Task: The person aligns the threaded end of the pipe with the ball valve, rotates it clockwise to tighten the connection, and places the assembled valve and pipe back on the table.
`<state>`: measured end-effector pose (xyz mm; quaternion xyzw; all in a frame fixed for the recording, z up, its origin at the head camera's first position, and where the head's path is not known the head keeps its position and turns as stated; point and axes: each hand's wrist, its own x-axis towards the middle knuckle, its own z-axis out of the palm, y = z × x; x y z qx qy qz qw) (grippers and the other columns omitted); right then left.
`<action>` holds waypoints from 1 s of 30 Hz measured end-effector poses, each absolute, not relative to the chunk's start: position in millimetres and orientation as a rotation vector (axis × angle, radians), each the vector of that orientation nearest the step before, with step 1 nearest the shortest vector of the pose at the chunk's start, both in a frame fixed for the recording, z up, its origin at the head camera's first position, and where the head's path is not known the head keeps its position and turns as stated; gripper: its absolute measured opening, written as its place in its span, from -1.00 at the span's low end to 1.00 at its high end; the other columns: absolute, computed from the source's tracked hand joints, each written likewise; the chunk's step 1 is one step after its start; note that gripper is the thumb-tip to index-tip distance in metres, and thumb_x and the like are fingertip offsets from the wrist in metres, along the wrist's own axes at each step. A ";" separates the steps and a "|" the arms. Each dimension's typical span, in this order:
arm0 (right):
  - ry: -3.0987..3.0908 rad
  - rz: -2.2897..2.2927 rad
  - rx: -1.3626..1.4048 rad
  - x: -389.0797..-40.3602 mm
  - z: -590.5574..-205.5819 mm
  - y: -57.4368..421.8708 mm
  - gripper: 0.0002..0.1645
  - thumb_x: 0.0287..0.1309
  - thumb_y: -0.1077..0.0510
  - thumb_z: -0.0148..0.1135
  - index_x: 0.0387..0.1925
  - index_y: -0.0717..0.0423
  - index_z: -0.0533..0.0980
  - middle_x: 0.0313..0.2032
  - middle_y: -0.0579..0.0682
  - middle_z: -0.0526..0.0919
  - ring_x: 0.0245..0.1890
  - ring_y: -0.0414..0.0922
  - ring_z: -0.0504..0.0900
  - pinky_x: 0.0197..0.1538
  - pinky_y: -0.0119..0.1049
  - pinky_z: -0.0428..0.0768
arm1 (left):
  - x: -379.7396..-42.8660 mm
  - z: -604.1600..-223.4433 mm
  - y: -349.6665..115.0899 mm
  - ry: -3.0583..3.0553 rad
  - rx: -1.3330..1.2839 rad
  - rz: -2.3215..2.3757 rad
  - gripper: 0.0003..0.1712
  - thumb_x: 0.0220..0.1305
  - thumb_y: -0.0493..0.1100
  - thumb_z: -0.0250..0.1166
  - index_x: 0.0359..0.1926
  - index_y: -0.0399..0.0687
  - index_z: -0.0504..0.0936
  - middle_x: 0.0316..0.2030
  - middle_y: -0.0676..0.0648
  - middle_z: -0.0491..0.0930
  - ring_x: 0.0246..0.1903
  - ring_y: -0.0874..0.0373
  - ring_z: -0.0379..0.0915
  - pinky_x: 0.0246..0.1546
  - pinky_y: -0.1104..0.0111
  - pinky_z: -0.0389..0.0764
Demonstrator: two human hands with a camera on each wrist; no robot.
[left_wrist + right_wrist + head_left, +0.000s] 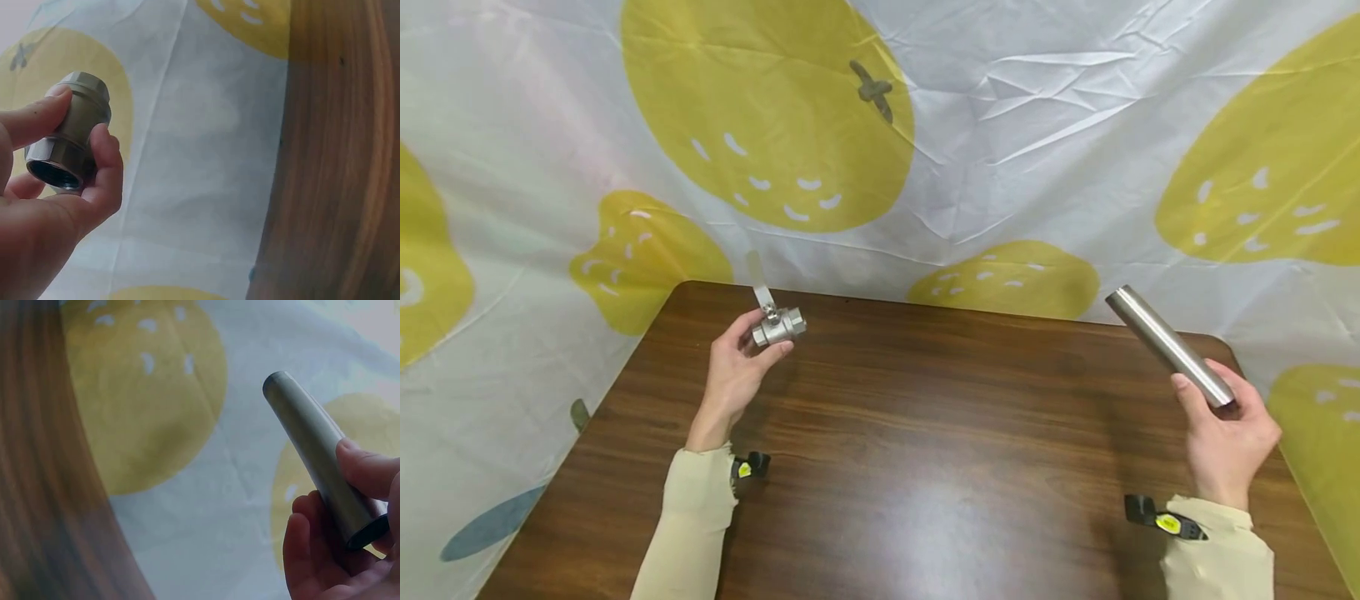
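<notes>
My left hand point(737, 372) grips a silver metal ball valve point(779, 327) above the far left part of the table, its lever handle point(762, 292) pointing up and away. In the left wrist view, thumb and fingers wrap the valve body point(80, 119), and one threaded opening faces the camera; the lever is hidden there. On the right, my right hand point(1228, 433) holds a short steel pipe point(1168, 343) near its lower end. The pipe slants up to the left, and its hollow near end shows in the right wrist view, with the thumb point(369, 469) along its side.
A brown wood-grain table point(925, 433) with rounded corners lies under both hands. Behind and beside it hangs a white cloth point(1000, 167) printed with big yellow fruit. Each wrist carries a small black camera on a strap over a cream sleeve point(692, 517).
</notes>
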<state>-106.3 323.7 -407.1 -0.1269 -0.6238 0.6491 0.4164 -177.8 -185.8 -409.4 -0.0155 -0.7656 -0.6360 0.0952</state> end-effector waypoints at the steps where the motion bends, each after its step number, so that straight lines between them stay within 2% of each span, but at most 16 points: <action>1: -1.541 1.652 -0.297 -106.9 -405.8 322.5 -0.54 -0.33 0.50 0.38 -0.21 0.42 0.54 -0.39 -0.04 0.65 -0.47 -0.30 0.56 -0.37 -0.61 0.51 | -177.1 -408.1 -184.5 -2.247 -0.042 -1.903 -0.34 -0.09 -0.28 0.40 0.10 -0.17 0.39 -0.02 -0.17 0.44 -0.09 0.10 0.41 -0.12 0.50 0.51; 7: -1.301 1.868 -0.105 -107.9 -394.1 307.5 -0.51 -0.34 0.64 0.28 -0.19 0.60 0.45 -0.38 0.17 0.63 -0.48 -0.13 0.62 -0.43 -0.46 0.60 | -172.7 -398.8 -177.0 -2.163 -0.004 -1.969 -0.30 -0.15 -0.34 0.43 0.09 -0.21 0.39 -0.07 -0.16 0.49 -0.15 0.18 0.46 -0.14 0.52 0.52; 13: -1.157 1.934 0.028 -109.8 -390.9 295.6 -0.51 -0.37 0.73 0.19 -0.20 0.72 0.37 -0.33 0.30 0.59 -0.48 -0.04 0.62 -0.46 -0.36 0.61 | -168.8 -393.1 -168.0 -2.111 -0.063 -2.054 -0.33 -0.16 -0.42 0.40 0.07 -0.25 0.40 -0.12 -0.07 0.48 -0.17 0.20 0.46 -0.15 0.52 0.51; 21: -1.222 1.868 0.107 -113.7 -390.0 283.3 -0.49 -0.38 0.72 0.22 -0.20 0.73 0.36 -0.32 0.28 0.59 -0.38 -0.07 0.61 -0.40 -0.39 0.61 | -166.6 -394.6 -157.6 -2.176 -0.173 -2.128 -0.34 -0.10 -0.38 0.38 0.09 -0.23 0.37 -0.05 -0.16 0.44 -0.11 0.20 0.46 -0.13 0.51 0.53; 30: -1.201 1.931 0.121 -112.6 -389.8 270.6 -0.48 -0.40 0.73 0.20 -0.20 0.70 0.38 -0.33 0.24 0.61 -0.37 -0.08 0.60 -0.35 -0.43 0.60 | -165.2 -392.5 -147.1 -2.188 -0.293 -2.187 -0.36 -0.09 -0.38 0.38 0.08 -0.20 0.38 -0.03 -0.24 0.45 -0.09 0.13 0.48 -0.15 0.45 0.55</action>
